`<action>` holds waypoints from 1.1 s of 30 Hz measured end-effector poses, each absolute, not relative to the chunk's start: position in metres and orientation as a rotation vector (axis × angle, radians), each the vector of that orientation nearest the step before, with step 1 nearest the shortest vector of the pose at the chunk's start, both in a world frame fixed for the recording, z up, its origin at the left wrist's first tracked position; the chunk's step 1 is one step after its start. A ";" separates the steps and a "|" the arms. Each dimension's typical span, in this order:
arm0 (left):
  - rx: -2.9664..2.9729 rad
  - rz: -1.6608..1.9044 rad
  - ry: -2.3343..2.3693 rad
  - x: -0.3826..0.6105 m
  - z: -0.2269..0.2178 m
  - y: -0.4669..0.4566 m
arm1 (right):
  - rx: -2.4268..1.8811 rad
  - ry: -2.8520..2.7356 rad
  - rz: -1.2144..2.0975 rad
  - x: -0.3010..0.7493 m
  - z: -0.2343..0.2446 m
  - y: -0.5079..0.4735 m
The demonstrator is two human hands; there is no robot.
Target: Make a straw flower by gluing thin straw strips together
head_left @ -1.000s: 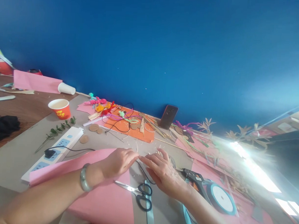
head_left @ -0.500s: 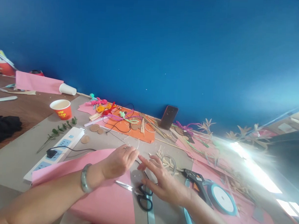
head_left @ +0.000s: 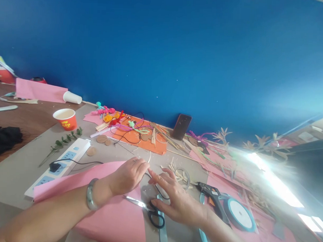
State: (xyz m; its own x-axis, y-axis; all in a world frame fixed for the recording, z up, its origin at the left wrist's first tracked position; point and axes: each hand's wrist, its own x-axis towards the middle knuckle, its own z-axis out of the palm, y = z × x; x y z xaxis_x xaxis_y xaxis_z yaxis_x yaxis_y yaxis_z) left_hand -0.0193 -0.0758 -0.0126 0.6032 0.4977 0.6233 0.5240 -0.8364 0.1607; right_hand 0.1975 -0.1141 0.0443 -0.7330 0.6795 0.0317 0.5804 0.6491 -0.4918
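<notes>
My left hand [head_left: 133,174], with a ring and a bangle at the wrist, is closed in a pinch above the pink paper [head_left: 113,218]. A thin white strand [head_left: 150,156] sticks up from its fingertips; the rest is hidden. My right hand [head_left: 172,195] has its fingers spread, and its index fingertip meets the left fingertips. Nothing shows in its grasp. Under the right thumb lie black-handled scissors [head_left: 156,219], blades on the pink paper, one handle loop partly covered. A pale blue ribbon [head_left: 162,237] runs beneath them.
On the left are a power strip [head_left: 67,163], a leafy sprig [head_left: 65,140] and a red paper cup [head_left: 65,119]. A phone [head_left: 181,127] leans on the blue wall. To the right lie a glue gun [head_left: 213,197] and a ribbon spool [head_left: 240,213]. Orange paper [head_left: 129,134] carries craft scraps.
My right hand has shifted slightly, its thumb now covering more of the scissors' upper handle loop. The left hand keeps its pinch nearly in place.
</notes>
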 end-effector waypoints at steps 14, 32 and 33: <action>-3.257 -1.863 -1.712 -0.013 0.001 -0.076 | -1.088 -2.757 0.127 0.200 0.034 -0.111; -3.216 -1.593 -1.485 -0.019 -0.001 -0.073 | -1.102 -2.778 -0.085 0.200 0.033 -0.108; -3.211 -1.584 -1.490 -0.020 -0.001 -0.072 | -1.100 -2.778 -0.080 0.199 0.034 -0.108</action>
